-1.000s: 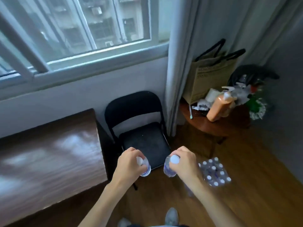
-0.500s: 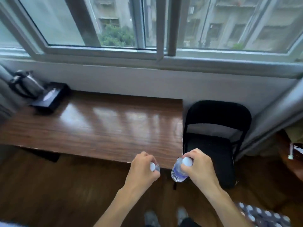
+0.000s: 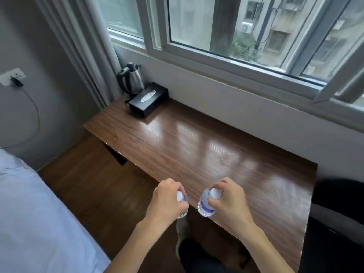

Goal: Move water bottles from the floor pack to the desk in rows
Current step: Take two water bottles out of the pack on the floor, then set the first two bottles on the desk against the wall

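Observation:
My left hand [image 3: 165, 201] grips a small clear water bottle [image 3: 182, 200] by its neck, white cap showing; most of the bottle is hidden by my fingers. My right hand [image 3: 226, 203] holds a second water bottle [image 3: 205, 203] with a white cap and a blue label. Both bottles hang in the air at the near edge of the brown wooden desk [image 3: 197, 146], just above it. The floor pack is out of view.
A steel kettle [image 3: 132, 79] and a black tissue box [image 3: 148, 99] stand at the desk's far left corner. A black chair [image 3: 338, 213] is at the right end. A bed with pale sheets [image 3: 33, 213] lies at the left. Window and wall back the desk.
The view has swung left from the floor pack and chair to the desk. Both hands kept their bottles and came up to the desk's near edge.

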`<state>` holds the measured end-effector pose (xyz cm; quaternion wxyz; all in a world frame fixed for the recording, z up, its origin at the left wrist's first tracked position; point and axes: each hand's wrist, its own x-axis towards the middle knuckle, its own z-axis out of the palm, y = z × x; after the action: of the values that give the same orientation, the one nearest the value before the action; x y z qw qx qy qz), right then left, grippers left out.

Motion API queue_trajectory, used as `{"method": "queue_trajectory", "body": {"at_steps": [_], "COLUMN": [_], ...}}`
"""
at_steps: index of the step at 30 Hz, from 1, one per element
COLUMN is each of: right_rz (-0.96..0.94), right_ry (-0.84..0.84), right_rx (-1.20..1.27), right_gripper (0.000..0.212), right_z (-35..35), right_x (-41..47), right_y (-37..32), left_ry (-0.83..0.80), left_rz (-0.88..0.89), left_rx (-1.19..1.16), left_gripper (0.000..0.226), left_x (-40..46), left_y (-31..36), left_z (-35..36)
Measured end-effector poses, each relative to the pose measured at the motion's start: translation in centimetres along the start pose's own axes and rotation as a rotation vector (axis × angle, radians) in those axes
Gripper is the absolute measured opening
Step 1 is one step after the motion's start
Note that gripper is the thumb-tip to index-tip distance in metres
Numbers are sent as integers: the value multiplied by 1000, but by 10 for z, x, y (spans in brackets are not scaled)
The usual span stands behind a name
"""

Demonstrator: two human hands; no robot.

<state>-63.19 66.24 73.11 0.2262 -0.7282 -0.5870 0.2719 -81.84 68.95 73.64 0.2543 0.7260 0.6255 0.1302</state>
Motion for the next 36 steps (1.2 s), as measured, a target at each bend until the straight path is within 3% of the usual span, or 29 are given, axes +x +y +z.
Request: {"method": "queue_trajectory", "body": {"at_steps": [10,19,28,33,36], "right_rz": [-141,-88,158,290,338], "right_ry": [-122,-140,-5,82,118], "right_rx": [-26,-6,4,45,49], "right_gripper": [20,14,18,17,19], "right_z": [73,122,171,195,207], "right_x": [124,198,244,258,262], "right_y": [-91,-153,-205,-225,-232], "left_ry": [37,-69,-206,-330,-385], "left_rz": [-108,-108,126,271,361], "left_rx": [45,126,181,195,210], "left_gripper": [20,21,22,10,18], "left_x": [110,206,291,323,335], "left_y": [-85,-143,-188,-205,-214], "left_z": [-69,-118,-138,-143,-141]}}
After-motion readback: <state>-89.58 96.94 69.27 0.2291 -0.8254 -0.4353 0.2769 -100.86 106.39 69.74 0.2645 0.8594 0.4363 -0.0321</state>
